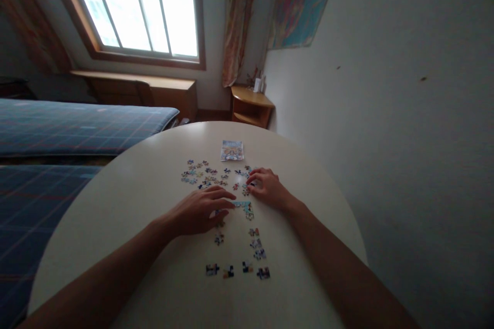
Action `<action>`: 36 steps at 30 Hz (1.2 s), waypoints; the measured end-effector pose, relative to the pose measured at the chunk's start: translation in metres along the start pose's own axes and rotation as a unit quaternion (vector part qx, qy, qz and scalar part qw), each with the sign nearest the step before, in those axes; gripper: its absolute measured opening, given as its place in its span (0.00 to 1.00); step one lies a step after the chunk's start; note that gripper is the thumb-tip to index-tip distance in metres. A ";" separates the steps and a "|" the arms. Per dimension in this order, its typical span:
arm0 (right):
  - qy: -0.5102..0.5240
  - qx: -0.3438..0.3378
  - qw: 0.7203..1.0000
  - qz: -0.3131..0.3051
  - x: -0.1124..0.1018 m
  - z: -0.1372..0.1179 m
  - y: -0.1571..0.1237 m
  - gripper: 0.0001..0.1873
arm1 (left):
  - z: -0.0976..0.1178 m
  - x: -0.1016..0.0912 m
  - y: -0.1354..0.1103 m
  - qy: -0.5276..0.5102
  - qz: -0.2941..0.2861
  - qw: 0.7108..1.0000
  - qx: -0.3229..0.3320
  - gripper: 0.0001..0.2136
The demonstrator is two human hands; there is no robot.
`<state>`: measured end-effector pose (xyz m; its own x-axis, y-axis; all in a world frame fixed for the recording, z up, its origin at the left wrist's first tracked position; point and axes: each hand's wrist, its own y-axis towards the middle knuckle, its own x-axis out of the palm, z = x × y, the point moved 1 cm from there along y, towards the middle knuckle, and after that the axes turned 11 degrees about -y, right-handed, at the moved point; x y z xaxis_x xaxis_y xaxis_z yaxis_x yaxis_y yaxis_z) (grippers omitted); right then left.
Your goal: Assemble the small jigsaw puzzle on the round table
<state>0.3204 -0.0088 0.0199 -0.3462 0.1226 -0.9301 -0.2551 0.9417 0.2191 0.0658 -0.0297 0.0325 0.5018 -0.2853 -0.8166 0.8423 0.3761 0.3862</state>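
Note:
Fingers stretched out and slightly apart, my left hand (200,211) hovers over or rests on the left end of a joined strip of jigsaw puzzle pieces (243,205), partly hiding it. My right hand (268,189) is beside the right edge of the loose puzzle pieces (210,181). Its fingers are curved and apart, with the tips at a few pieces; nothing shows held between them. Below the strip, a short column of pieces (258,247) runs down the right, and a single piece (219,238) lies at the left. Several pieces (228,271) form a spaced row nearest me.
The round white table (154,272) carries a small printed picture sheet (232,150) beyond the loose pieces. A plaid-covered bed (77,126) stands to the left, a white wall (386,164) to the right. A wooden corner shelf (250,100) is behind the table.

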 end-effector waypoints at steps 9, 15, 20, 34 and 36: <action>-0.006 0.022 1.000 0.016 0.000 -0.004 -0.001 0.11 | 0.004 0.002 0.004 -0.001 0.031 1.000 -0.003 0.10; -0.006 0.063 0.998 0.025 0.003 -0.004 0.001 0.06 | 0.004 0.010 0.006 0.011 0.068 0.997 -0.028 0.11; -0.008 0.060 0.997 0.040 0.002 -0.006 -0.005 0.08 | -0.003 0.016 0.011 0.025 0.106 0.991 -0.074 0.11; -0.055 0.115 0.991 0.044 -0.003 -0.002 -0.022 0.17 | -0.013 0.030 0.018 0.059 0.054 0.988 -0.134 0.19; -0.057 0.124 0.990 0.043 -0.003 -0.002 -0.021 0.16 | -0.015 0.031 0.018 0.071 0.056 0.984 -0.153 0.19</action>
<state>0.3246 -0.0301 0.0184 -0.2485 0.2266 -0.9418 0.0047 0.9725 0.2328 0.0932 -0.0186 0.0074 0.5373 -0.1091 -0.8363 0.6734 0.6525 0.3475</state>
